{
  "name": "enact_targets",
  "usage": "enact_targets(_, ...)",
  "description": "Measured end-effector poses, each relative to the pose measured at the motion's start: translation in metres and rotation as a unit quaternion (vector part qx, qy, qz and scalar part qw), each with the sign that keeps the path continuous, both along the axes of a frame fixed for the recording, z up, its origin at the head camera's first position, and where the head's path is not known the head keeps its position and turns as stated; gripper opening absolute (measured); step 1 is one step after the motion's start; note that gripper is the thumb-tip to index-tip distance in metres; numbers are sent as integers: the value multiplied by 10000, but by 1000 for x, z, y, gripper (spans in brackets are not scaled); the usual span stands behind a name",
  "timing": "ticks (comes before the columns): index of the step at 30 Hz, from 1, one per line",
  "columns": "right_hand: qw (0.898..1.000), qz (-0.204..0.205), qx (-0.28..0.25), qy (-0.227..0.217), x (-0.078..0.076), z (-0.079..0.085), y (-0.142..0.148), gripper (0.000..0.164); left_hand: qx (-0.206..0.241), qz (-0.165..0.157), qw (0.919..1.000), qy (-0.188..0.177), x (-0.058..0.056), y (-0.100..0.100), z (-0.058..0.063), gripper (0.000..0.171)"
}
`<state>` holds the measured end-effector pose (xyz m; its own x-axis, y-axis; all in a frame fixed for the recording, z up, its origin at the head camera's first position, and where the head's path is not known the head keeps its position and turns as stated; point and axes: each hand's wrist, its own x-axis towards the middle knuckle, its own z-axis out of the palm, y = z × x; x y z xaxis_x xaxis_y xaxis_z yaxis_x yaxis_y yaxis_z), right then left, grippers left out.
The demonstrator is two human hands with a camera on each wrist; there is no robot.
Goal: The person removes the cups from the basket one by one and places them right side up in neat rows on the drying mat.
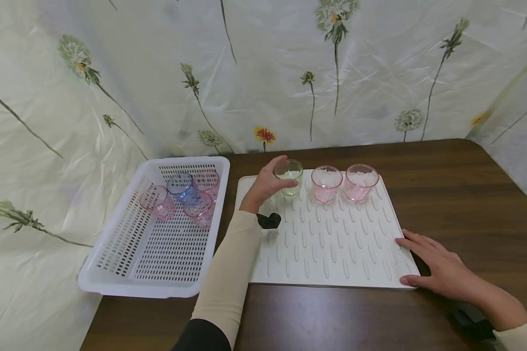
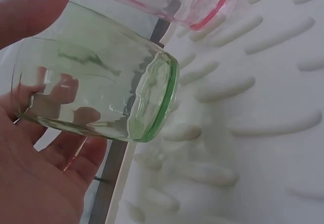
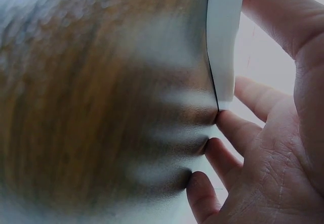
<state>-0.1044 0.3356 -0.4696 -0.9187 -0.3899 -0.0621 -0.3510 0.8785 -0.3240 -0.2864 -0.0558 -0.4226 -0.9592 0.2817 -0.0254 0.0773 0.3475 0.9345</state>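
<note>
My left hand (image 1: pixel 265 184) grips a green-tinted drinking glass (image 1: pixel 291 170), thumb on the near side and fingers around the far side. The glass is upright over the back left of a white ridged tray (image 1: pixel 329 265); whether its base touches the tray I cannot tell. In the left wrist view the green glass (image 2: pixel 96 77) looks empty. Two pink-tinted glasses, one in the middle (image 1: pixel 327 186) and one at the right (image 1: pixel 361 184), stand upright in a row beside it. My right hand (image 1: pixel 445 268) rests at the tray's front right corner, fingers spread, fingertips touching the edge and the table.
A white perforated plastic basket (image 1: pixel 145 288) stands left of the tray, with a blue glass (image 1: pixel 181 186) and three pink glasses (image 1: pixel 157 202) toward its back. Brown wooden table (image 1: pixel 316 317) lies underneath. A flower-printed sheet (image 1: pixel 263 73) hangs behind and to the left.
</note>
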Motion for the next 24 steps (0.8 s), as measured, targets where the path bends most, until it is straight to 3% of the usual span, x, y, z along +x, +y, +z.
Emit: enact_targets(24, 10000, 26, -36, 86, 0, -3, 2, 92, -106, -92, 9997, 206, 7, 7, -19, 81)
